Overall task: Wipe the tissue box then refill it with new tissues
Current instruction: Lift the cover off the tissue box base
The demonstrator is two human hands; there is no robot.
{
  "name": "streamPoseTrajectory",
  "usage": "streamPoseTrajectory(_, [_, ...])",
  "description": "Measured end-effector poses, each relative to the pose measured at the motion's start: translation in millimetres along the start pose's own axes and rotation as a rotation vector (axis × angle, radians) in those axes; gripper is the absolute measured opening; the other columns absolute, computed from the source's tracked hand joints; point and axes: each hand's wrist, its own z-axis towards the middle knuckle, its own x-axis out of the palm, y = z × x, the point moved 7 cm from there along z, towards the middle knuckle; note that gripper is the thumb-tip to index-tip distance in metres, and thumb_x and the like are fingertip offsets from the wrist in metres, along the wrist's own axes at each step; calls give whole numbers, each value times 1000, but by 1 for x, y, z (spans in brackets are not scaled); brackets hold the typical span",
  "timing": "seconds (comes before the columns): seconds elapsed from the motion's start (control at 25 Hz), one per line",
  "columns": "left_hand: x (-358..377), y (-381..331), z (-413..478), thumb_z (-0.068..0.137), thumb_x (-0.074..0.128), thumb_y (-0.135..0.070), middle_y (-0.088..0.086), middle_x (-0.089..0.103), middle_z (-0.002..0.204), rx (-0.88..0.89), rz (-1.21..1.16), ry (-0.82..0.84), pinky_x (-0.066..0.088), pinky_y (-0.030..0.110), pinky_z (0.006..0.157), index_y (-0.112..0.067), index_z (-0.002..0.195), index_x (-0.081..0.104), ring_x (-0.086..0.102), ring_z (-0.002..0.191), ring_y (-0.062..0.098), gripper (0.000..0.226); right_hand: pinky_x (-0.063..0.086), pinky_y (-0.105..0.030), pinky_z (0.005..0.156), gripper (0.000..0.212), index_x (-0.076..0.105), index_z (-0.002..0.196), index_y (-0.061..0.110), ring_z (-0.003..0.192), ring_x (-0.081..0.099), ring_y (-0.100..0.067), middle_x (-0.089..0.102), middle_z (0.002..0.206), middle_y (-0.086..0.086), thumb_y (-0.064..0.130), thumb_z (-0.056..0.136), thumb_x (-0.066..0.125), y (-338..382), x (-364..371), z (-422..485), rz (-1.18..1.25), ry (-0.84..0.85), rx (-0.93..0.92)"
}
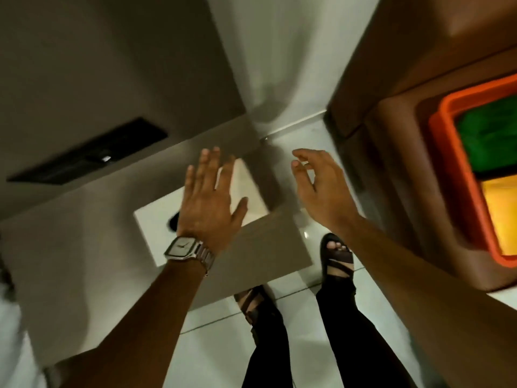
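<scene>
A white tissue box (156,225) with a dark oval slot lies on a grey-brown counter (265,245), near its right end. My left hand (209,200), with a metal watch on the wrist, hovers flat over the box's top with fingers spread and covers part of it. Whether it touches the box I cannot tell. My right hand (319,186) is in the air to the right of the box, past the counter's edge, fingers loosely curled and apart, holding nothing. The picture is blurred by motion.
A black flat slot or panel (92,152) lies on the surface behind the box. A brown cabinet (391,135) at right holds an orange bin (447,152) with green and yellow inside. Below are white floor tiles and my feet in dark sandals (337,256).
</scene>
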Motion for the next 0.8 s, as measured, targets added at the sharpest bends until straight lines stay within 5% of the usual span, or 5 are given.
streamPoseTrajectory(0.24, [27, 142, -101, 75, 73, -52, 15, 41, 153, -737, -303, -12, 39, 57, 108, -17, 147, 33, 38, 139, 39, 90, 56, -34, 94, 63, 56, 133, 24, 114, 62, -20, 63, 127, 1, 67, 87, 60, 14, 107, -16, -66, 148, 146])
streamPoseTrajectory(0.4, [64, 158, -123, 59, 81, -54, 4, 63, 115, -1243, -936, -31, 48, 27, 63, -14, 124, 52, 64, 101, 27, 83, 43, -9, 63, 75, 62, 125, 19, 93, 59, -9, 59, 105, 11, 70, 71, 75, 1, 123, -16, -62, 90, 272])
streamPoseTrajectory(0.52, [74, 158, -123, 58, 82, -50, 0, 60, 95, -1367, -1060, -48, 39, 23, 52, -12, 102, 56, 59, 78, 20, 64, 45, -17, 65, 86, 58, 123, 21, 95, 59, -12, 58, 107, 10, 75, 58, 76, -2, 126, -9, -57, 80, 346])
streamPoseTrajectory(0.64, [71, 158, -121, 58, 83, -47, -5, 48, 75, -1399, -1045, -59, 34, 21, 48, -20, 72, 43, 48, 63, 11, 50, 46, -18, 58, 70, 55, 105, 29, 95, 63, -17, 61, 101, 7, 71, 52, 74, -1, 126, -2, -59, 66, 403])
streamPoseTrajectory(0.8, [60, 160, -112, 63, 83, -40, -5, 47, 74, -1356, -971, -30, 44, 26, 57, -18, 74, 49, 52, 68, 18, 42, 44, -19, 53, 77, 61, 111, 18, 92, 63, -19, 64, 107, -1, 63, 51, 76, 7, 122, 6, -144, 121, 434])
